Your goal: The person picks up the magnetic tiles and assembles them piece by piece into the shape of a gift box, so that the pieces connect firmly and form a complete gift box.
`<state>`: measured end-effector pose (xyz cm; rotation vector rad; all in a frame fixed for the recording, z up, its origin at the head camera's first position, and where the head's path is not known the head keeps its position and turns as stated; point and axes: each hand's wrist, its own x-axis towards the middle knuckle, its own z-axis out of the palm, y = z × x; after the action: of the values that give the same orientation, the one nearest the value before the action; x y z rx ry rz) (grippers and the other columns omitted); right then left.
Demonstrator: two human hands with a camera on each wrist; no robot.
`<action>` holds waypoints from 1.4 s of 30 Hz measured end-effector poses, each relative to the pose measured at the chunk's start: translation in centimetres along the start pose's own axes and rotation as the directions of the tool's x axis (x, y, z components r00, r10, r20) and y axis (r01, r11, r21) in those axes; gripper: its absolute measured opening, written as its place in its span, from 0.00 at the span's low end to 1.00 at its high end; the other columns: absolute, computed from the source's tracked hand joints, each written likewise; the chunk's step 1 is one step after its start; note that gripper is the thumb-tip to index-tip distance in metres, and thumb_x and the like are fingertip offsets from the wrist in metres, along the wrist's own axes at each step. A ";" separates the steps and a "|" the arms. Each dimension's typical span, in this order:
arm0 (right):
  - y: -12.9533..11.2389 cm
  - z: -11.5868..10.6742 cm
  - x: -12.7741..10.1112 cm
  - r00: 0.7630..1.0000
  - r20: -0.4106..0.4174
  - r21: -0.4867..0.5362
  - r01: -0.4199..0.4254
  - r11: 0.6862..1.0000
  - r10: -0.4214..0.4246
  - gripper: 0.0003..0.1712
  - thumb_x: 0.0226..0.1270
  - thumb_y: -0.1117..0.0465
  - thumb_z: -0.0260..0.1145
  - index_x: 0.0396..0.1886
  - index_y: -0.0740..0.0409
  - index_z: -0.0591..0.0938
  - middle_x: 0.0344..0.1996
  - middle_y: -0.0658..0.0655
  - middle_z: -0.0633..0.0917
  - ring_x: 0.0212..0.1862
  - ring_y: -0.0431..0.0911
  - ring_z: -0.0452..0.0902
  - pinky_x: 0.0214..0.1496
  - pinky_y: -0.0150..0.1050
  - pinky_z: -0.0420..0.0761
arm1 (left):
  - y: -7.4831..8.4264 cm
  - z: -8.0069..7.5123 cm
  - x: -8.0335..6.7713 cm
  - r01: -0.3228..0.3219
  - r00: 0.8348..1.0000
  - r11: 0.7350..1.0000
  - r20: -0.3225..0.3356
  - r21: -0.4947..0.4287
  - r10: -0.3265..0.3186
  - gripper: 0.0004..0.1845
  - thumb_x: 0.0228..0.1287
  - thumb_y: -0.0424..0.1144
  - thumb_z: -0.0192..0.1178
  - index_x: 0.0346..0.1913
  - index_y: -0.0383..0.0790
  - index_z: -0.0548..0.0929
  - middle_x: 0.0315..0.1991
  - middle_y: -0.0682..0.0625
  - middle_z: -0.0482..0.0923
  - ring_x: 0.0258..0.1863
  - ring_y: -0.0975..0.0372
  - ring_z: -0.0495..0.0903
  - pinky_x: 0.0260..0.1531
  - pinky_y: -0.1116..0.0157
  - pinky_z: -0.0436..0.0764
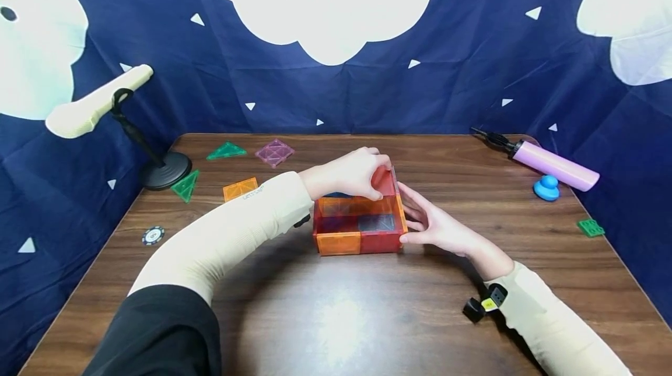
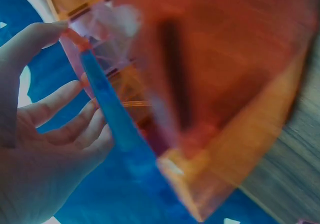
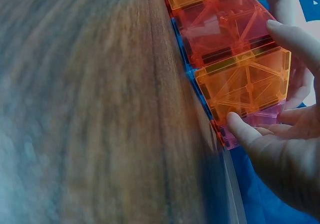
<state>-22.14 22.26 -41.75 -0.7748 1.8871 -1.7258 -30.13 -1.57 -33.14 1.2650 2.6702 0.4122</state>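
Tile box [image 1: 360, 225], orange and red, mid-table [image 1: 336, 317]: my left hand [image 1: 350, 175] pinches a red tile [image 1: 384, 182] at its back wall, and my right hand [image 1: 431, 222] lies with straight fingers flat against its right side. Loose tiles [image 1: 240, 188] far left; pump [image 1: 551, 162] far right (wrist views blurred).

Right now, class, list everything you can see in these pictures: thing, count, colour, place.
Tile box: one, orange and red, table centre.
Loose tiles: green triangles, pink square, orange square, left rear.
Green tile: one, right edge.
Poker chip: one, dark and white, left edge.
Stand: one, black, holding a cream object, left rear.
Pump: one, pink, right rear.
Blue knob: one, beside pump.
Table: one, brown wood.
Left hand: pinches red wall tile.
Right hand: fingers straight, against box's right side.
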 end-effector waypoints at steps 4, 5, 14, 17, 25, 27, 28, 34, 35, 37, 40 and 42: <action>-0.2 0.0 0.1 1.000 0.002 -0.003 0.005 1.000 -0.005 0.62 0.63 0.69 0.75 0.84 0.58 0.42 0.82 0.64 0.44 0.78 0.66 0.45 0.67 0.35 0.70 | -0.3 0.2 0.1 0.004 1.000 1.000 0.000 0.023 -0.004 0.29 0.52 0.47 0.75 0.56 0.39 0.80 0.44 0.46 0.78 0.45 0.56 0.74 0.42 0.62 0.75; -0.3 0.0 0.1 1.000 0.002 -0.005 0.004 1.000 -0.004 0.62 0.63 0.69 0.75 0.84 0.58 0.42 0.82 0.64 0.44 0.78 0.66 0.45 0.67 0.35 0.70 | -0.3 0.2 0.1 0.003 1.000 1.000 0.001 0.028 -0.003 0.29 0.52 0.47 0.75 0.56 0.39 0.80 0.43 0.46 0.78 0.45 0.55 0.74 0.42 0.62 0.75; -0.1 0.0 0.1 1.000 0.002 0.004 0.005 1.000 -0.005 0.62 0.62 0.69 0.75 0.84 0.58 0.41 0.82 0.63 0.43 0.78 0.66 0.46 0.67 0.35 0.70 | 0.1 0.3 0.5 -0.007 1.000 0.998 0.024 0.066 0.006 0.28 0.52 0.47 0.74 0.55 0.41 0.80 0.44 0.46 0.76 0.44 0.55 0.73 0.41 0.63 0.75; -0.1 0.0 0.0 1.000 0.000 0.002 0.005 1.000 -0.005 0.62 0.63 0.69 0.75 0.84 0.58 0.41 0.82 0.63 0.43 0.78 0.66 0.46 0.67 0.35 0.70 | 0.1 0.3 0.6 -0.009 1.000 0.998 0.026 0.068 0.007 0.27 0.53 0.47 0.73 0.54 0.41 0.80 0.43 0.46 0.76 0.44 0.55 0.73 0.41 0.62 0.74; -0.2 0.0 0.1 1.000 -0.003 -0.005 0.002 1.000 -0.002 0.62 0.63 0.69 0.75 0.84 0.58 0.42 0.82 0.63 0.43 0.78 0.66 0.47 0.66 0.35 0.70 | -0.2 0.3 0.5 -0.014 1.000 0.999 0.024 0.052 0.013 0.28 0.54 0.48 0.73 0.56 0.41 0.80 0.45 0.45 0.76 0.45 0.55 0.72 0.42 0.62 0.75; -0.2 0.0 0.1 1.000 -0.002 -0.004 0.002 1.000 -0.002 0.62 0.63 0.69 0.74 0.83 0.59 0.41 0.82 0.64 0.43 0.78 0.66 0.47 0.66 0.35 0.70 | -0.4 0.2 0.4 -0.013 1.000 0.999 0.027 0.033 0.012 0.29 0.55 0.49 0.74 0.58 0.41 0.80 0.49 0.45 0.76 0.47 0.55 0.73 0.46 0.62 0.75; -0.1 0.0 0.1 1.000 0.000 -0.003 0.002 1.000 -0.002 0.62 0.63 0.69 0.74 0.83 0.59 0.41 0.82 0.64 0.43 0.78 0.66 0.47 0.66 0.35 0.70 | -0.6 -0.1 0.1 -0.011 1.000 1.000 0.025 0.020 0.010 0.30 0.56 0.49 0.73 0.59 0.40 0.79 0.51 0.44 0.76 0.49 0.55 0.73 0.49 0.62 0.75; -0.1 0.3 0.3 1.000 -0.002 -0.014 -0.004 1.000 0.004 0.61 0.65 0.68 0.74 0.84 0.57 0.42 0.82 0.63 0.43 0.78 0.66 0.48 0.66 0.34 0.70 | -3.3 -3.2 -3.4 0.064 0.989 0.997 -0.132 -0.040 -0.069 0.29 0.66 0.47 0.66 0.64 0.33 0.77 0.62 0.39 0.77 0.63 0.50 0.73 0.65 0.55 0.70; -0.1 0.3 0.3 1.000 -0.005 -0.023 -0.005 1.000 0.005 0.61 0.65 0.67 0.74 0.84 0.57 0.42 0.82 0.63 0.43 0.78 0.66 0.48 0.66 0.34 0.70 | -4.1 -3.7 -4.4 0.101 0.980 0.994 -0.167 -0.049 -0.108 0.28 0.68 0.47 0.65 0.64 0.32 0.77 0.62 0.38 0.77 0.64 0.49 0.73 0.65 0.54 0.69; -0.1 0.2 0.3 1.000 -0.011 -0.038 -0.004 0.999 0.003 0.60 0.65 0.67 0.74 0.84 0.57 0.42 0.82 0.64 0.44 0.78 0.67 0.49 0.66 0.34 0.70 | -6.1 -4.4 -6.7 0.191 0.954 0.979 -0.221 -0.069 -0.202 0.26 0.69 0.45 0.64 0.63 0.31 0.77 0.61 0.37 0.78 0.63 0.47 0.74 0.65 0.51 0.70; 0.0 0.2 0.2 1.000 -0.020 -0.054 -0.001 0.999 0.000 0.60 0.65 0.67 0.73 0.84 0.57 0.42 0.82 0.64 0.44 0.77 0.67 0.49 0.66 0.33 0.70 | -9.1 -4.6 -10.6 0.340 0.901 0.933 -0.243 -0.114 -0.358 0.25 0.69 0.43 0.64 0.61 0.29 0.77 0.58 0.35 0.79 0.59 0.45 0.78 0.60 0.49 0.74; 0.0 0.1 0.1 1.000 -0.022 -0.058 0.000 0.998 -0.001 0.60 0.65 0.68 0.73 0.84 0.56 0.43 0.82 0.64 0.44 0.77 0.67 0.49 0.66 0.33 0.70 | -10.9 -4.3 -13.2 0.432 0.866 0.894 -0.225 -0.118 -0.447 0.26 0.69 0.43 0.63 0.62 0.28 0.76 0.56 0.33 0.79 0.57 0.43 0.79 0.57 0.46 0.75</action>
<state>-22.11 22.12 -41.80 -0.7807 1.9594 -1.6937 -30.91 -19.21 -32.13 0.5783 3.0048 0.6111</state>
